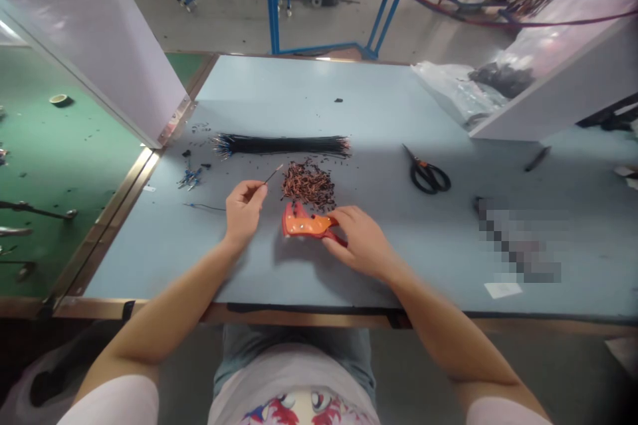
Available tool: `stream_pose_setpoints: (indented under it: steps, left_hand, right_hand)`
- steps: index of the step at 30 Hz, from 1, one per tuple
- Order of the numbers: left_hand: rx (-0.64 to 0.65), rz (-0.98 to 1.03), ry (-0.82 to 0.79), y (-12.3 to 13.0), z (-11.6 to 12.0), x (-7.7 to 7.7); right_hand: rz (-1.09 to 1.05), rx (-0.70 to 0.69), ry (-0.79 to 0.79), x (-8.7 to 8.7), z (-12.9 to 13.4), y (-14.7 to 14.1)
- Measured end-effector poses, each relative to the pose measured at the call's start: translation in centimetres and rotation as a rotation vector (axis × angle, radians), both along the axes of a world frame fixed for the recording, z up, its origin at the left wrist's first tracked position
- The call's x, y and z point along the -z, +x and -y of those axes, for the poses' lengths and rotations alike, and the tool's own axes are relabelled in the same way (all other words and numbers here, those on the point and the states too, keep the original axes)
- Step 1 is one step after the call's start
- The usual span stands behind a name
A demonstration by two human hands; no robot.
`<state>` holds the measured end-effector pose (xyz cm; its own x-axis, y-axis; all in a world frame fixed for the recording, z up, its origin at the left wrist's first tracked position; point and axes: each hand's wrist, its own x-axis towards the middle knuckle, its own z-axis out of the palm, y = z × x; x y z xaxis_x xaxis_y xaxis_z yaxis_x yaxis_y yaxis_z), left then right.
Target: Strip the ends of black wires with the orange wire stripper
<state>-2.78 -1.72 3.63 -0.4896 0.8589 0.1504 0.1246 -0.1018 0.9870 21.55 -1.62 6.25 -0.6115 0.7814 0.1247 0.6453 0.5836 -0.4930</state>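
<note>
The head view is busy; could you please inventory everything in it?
tool: 1, orange-red, centre
wire: 1, dark, centre-left
wire bundle: 1, black, centre
scrap pile: 1, copper-black, centre
tipped pieces: several, blue, left
scissors: 1, black-orange, right
pixelated item: 1, unclear, right
paper: 1, white, right
bag: 1, clear, back-right
tape roll: 1, pale, left
table: 1, light blue, centre
side surface: 1, green, left
panels: 2, white, both sides
frames: several, blue, back
left hand: 1, bare, holding wire
right hand: 1, bare, holding tool

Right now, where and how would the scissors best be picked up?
Probably by the black loop handles, coming from the near side: the scissors lie flat, handles nearer, blades pointing away. The right hand is closer, but it holds the red-and-orange tool.
</note>
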Motion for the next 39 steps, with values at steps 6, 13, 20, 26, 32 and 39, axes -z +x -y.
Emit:
stream_pose_setpoints:
  steps: [6,13,20,26,32,39]
  left_hand:
    - [0.113,0.132,0.006,0.5,0.3,-0.3]
    - [0.342,-0.037,-0.056,2.0,1.8,-0.1]
    - [0.343,-0.087,0.04,2.1,2.1,-0.9]
    - [0.311,-0.028,0.084,2.5,2.4,-1.5]
    - [0.337,0.093,0.054,2.8,2.9,-1.5]
    - [0.412,0.106,-0.012,3.7,3.8,-1.5]
  right_hand:
    - [-0.685,0.053,-0.782,0.3,-0.4,0.7]
    - [-0.902,0.035,-1.056,1.7,-0.4,0.0]
    - [-0.985,0.013,-1.304,1.5,0.2,-0.3]
    - [-0.951,0.016,-1.401,1.8,0.4,-0.7]
    - [-0.904,-0.148,-1.386,1.6,1.3,-0.8]
    - [-0.978,-0.115,-1.434,1.9,1.2,-0.9]
